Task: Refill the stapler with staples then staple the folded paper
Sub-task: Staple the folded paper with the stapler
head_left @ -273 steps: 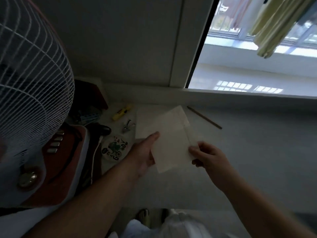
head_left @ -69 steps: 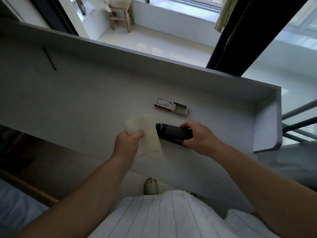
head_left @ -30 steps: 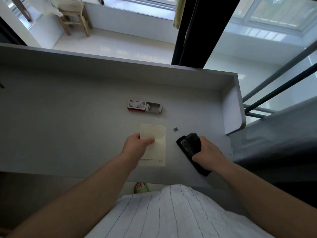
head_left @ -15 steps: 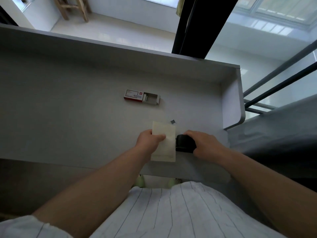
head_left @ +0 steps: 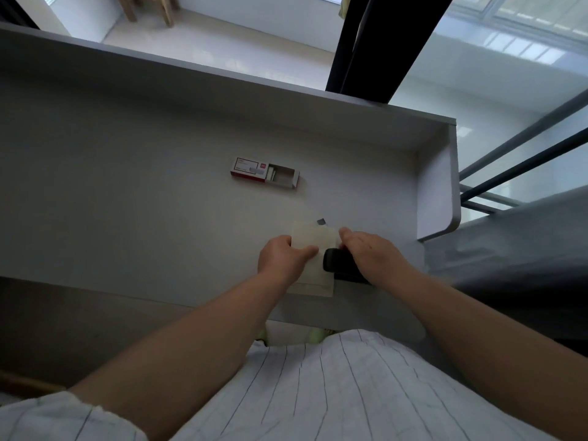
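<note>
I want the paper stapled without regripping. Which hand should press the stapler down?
The right hand, probably: it already lies on the black stapler at the paper's right edge. The left hand is busy pinning the paper to the desk.

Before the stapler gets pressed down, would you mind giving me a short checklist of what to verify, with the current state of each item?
1. Folded paper held steady: ok, the left hand pinches its left edge against the desk.
2. Stapler at the paper's edge: ok, its black front end meets the right edge.
3. Paper actually inside the stapler's mouth: cannot tell, the overlap is hidden.
4. Right hand placed to press: ok, it lies over the stapler.
5. Stapler refilled: cannot tell; the staple box lies slid open farther back.
6. Small dark bit just beyond the paper: ok, clear of the stapler.
</note>
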